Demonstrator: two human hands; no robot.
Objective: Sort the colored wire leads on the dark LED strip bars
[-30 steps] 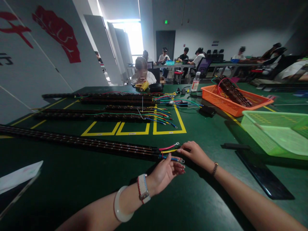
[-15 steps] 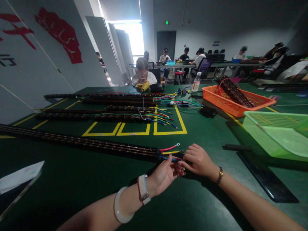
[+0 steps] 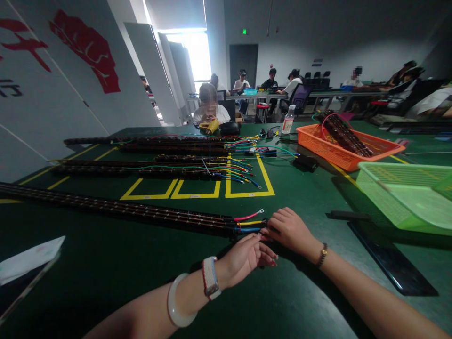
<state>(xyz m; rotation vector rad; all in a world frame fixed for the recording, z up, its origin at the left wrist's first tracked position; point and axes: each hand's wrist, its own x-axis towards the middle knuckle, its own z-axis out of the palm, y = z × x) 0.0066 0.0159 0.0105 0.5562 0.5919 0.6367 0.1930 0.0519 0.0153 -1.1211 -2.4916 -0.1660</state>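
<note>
A long dark bundle of strips [image 3: 151,210], with brown lines and small silvery marks, lies across the near table. From its right end come a red wire [image 3: 249,217] tipped with a metal ring lug, a yellow wire [image 3: 250,223] and a blue wire [image 3: 247,230]. My right hand [image 3: 290,231] is closed at the end of the blue wire, its fingertips hiding the tip; the yellow wire's end reaches its knuckles. Just below, my left hand [image 3: 247,256] is open, palm up, fingers apart, with the thumb close to the right fingertips.
More dark bundles [image 3: 176,146] with coloured wires lie farther back beside yellow tape outlines [image 3: 250,195]. To the right stand an orange basket [image 3: 328,153] holding a bundle, a green basket [image 3: 388,207] and a black flat panel [image 3: 391,259]. A co-worker [image 3: 208,106] sits opposite, near a bottle [image 3: 288,120].
My left thumb has come off the blue wire, and the left fingers have moved slightly right. My right hand has shifted a little left, over the wire ends.
</note>
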